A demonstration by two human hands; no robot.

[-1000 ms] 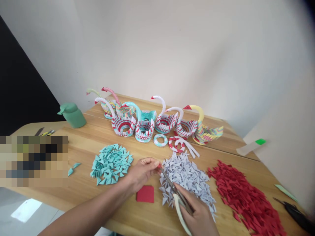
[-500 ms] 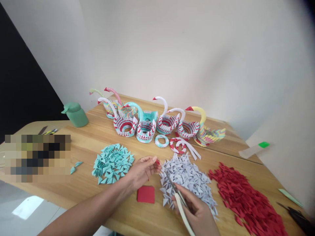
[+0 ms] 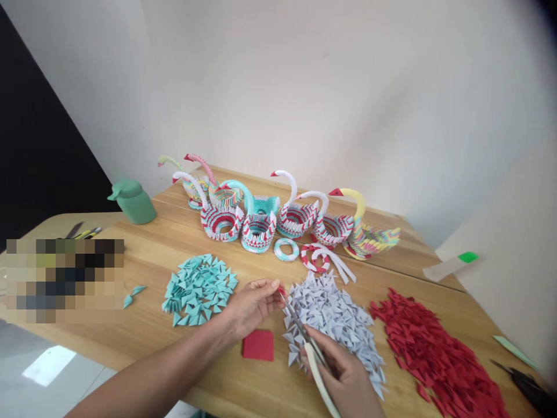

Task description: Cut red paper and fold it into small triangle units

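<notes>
My left hand (image 3: 252, 305) pinches a tiny red paper piece (image 3: 281, 289) between thumb and fingertips, just left of the pile of white folded triangles (image 3: 335, 316). Gripped in my right hand (image 3: 348, 380), a pair of scissors (image 3: 304, 339) with a pale handle points its blades up toward that red piece. A flat red paper square (image 3: 258, 345) lies on the wooden table (image 3: 152, 331) below my left hand.
A teal triangle pile (image 3: 198, 289) lies left, a red triangle pile (image 3: 439, 354) right. Several paper swans (image 3: 261, 212) and rings stand at the back. A green dispenser (image 3: 133, 201) is far left; dark scissors (image 3: 526, 386) sit at the right edge.
The scissor blades shifted slightly while staying at the red piece in my left hand; the view moved a little to the left. Both hands stay in place.
</notes>
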